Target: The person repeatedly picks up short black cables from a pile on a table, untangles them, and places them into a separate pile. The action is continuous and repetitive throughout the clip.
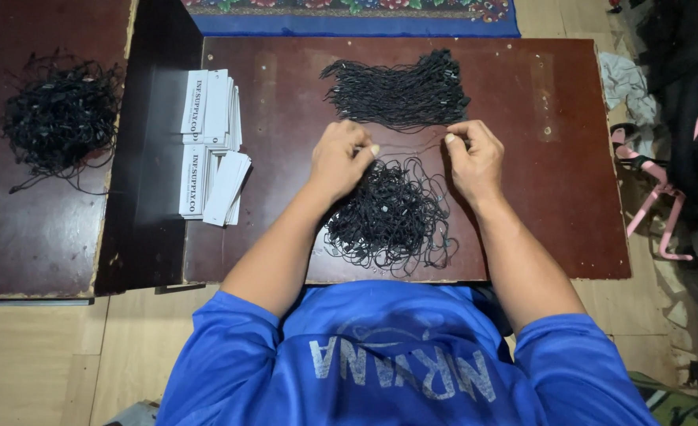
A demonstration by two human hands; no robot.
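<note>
My left hand (341, 158) and my right hand (475, 154) hover over a dark brown board (554, 158), each pinching one end of a thin black string (412, 148) stretched between them. Just below the hands lies a loose tangled heap of black strings (392, 217). Farther from me, a neater bundle of straightened black strings (400, 95) lies across the board, close above my fingers.
Two stacks of white printed tags (211, 146) lie on the board's left part. Another tangled pile of black strings (57, 118) sits on a separate brown board at far left. Pink plastic hangers (653, 197) and cloth lie on the floor at right.
</note>
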